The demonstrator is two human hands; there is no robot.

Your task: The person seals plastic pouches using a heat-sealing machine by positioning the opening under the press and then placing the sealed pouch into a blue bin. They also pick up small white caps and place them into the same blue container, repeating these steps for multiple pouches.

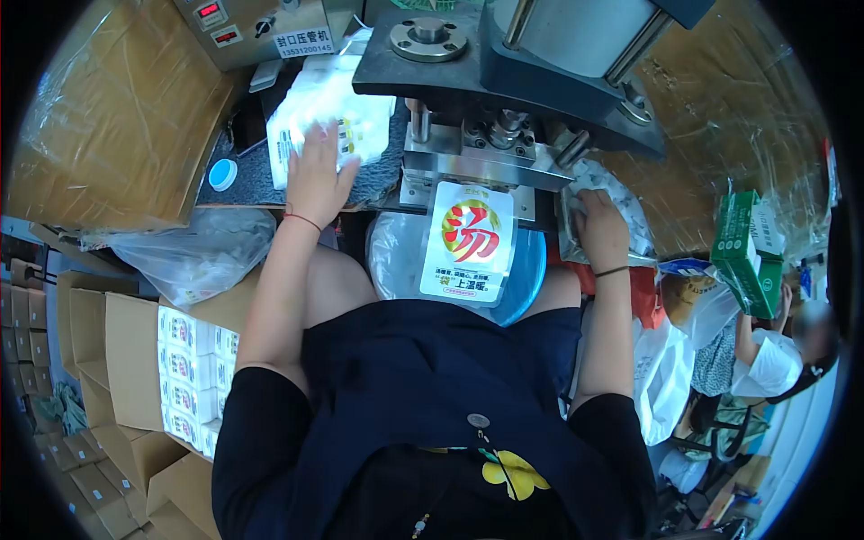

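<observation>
My left hand (319, 180) lies with fingers spread on a stack of white printed pouches (360, 90), left of the press. A white pouch (468, 243) with a large red character on a yellow-green circle hangs at the front of the sealing press (486, 168), its top edge at the metal jaws. Neither hand touches that pouch. To the right of the jaws, my right hand (601, 229) has its fingers bent at the edge of a container of small clear or whitish pieces (616, 198). What those fingertips hold, if anything, is hidden.
A blue round tub (531, 283) sits below the hanging pouch. Blue cap (222, 175) and control box (256, 31) are at left. Cartons (135, 360), one with packed pouches, stand lower left. A green box (747, 252) and another person (765, 364) are at right.
</observation>
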